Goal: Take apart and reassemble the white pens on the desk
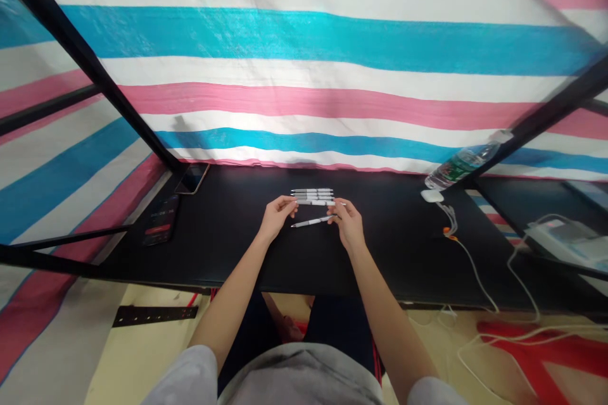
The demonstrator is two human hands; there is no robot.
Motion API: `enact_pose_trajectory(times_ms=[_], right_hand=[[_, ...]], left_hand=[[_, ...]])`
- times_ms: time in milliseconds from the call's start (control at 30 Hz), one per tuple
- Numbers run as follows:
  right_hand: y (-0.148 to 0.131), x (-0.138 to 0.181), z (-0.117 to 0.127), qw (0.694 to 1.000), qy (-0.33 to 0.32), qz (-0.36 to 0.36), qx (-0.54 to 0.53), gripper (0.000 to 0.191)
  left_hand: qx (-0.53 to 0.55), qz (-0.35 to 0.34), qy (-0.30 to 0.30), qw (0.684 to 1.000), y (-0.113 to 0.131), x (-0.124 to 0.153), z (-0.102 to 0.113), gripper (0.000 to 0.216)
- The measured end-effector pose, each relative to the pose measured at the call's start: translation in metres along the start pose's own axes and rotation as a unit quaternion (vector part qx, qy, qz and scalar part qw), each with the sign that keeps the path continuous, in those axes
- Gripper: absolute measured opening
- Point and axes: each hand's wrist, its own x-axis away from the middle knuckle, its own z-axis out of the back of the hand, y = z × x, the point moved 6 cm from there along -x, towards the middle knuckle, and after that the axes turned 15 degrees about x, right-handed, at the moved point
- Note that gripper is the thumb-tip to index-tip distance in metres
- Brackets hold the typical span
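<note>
In the head view, a white pen (314, 202) lies level between my two hands. My left hand (276, 219) pinches its left end, and my right hand (348, 223) has its fingers closed at the right end. Just beyond it, several similar grey-and-white pens (312, 192) lie side by side on the black table (228, 228). Nearer to me a separate pen (310, 222) lies at a slight slant, its right end at the fingers of my right hand. Whether those fingers touch that end, I cannot tell.
Two phones, a dark one (161, 220) and another (192, 178), lie at the left. A water bottle (468, 161) leans at the back right beside a white charger (432, 196) with cables. Black frame posts (95, 69) and a striped sheet (304, 95) enclose the table.
</note>
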Motion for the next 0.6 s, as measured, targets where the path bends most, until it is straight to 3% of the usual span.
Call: enact_pose_trajectory(times_ms=[333,600], right_hand=[[-0.01,-0.033,0.005,0.99,0.009,0.091,0.107,0.035],[0.005,-0.037,0.007,0.984,0.009,0.083,0.155,0.039]], left_hand=[[-0.011,0.02,0.002,1.0,0.0,-0.005,-0.003,0.032],[-0.082,0.066,-0.044,0.993,0.002,-0.029,0.001,0.03]])
